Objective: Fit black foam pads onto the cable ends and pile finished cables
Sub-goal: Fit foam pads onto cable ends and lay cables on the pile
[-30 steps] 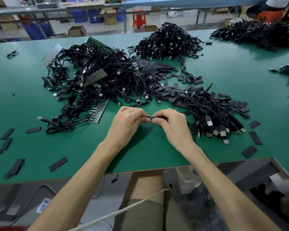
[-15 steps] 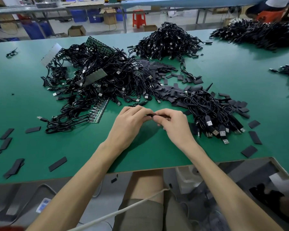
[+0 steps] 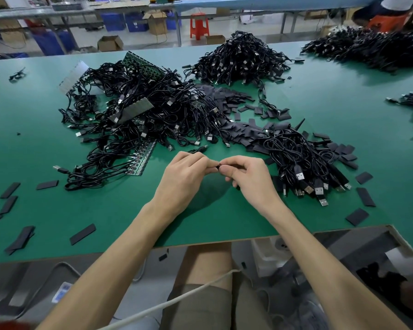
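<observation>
Over the last second your two hands have barely shifted on the bench (image 3: 57,210), but they have drawn together. The sliver of black that showed between the fingertips is now mostly covered, and the fingertips touch. I read that as the pad (image 3: 221,166) being pushed home, with the fit nearly done but not released.

Your right grip (image 3: 250,179) is closed, thumb and fingers pinching the pad. Your left grip (image 3: 184,177) is curled tight against it, pinching what I take to be the cable end.

That end is wholly hidden inside your fingers, so I cannot tell how far the pad is seated. The cable's run from your hands is not traceable either. A lead lies just beyond your left knuckles, near the big tangle (image 3: 141,115), but whether it is yours is unclear. The heap (image 3: 296,158) on your right may be the finished pile.
</observation>
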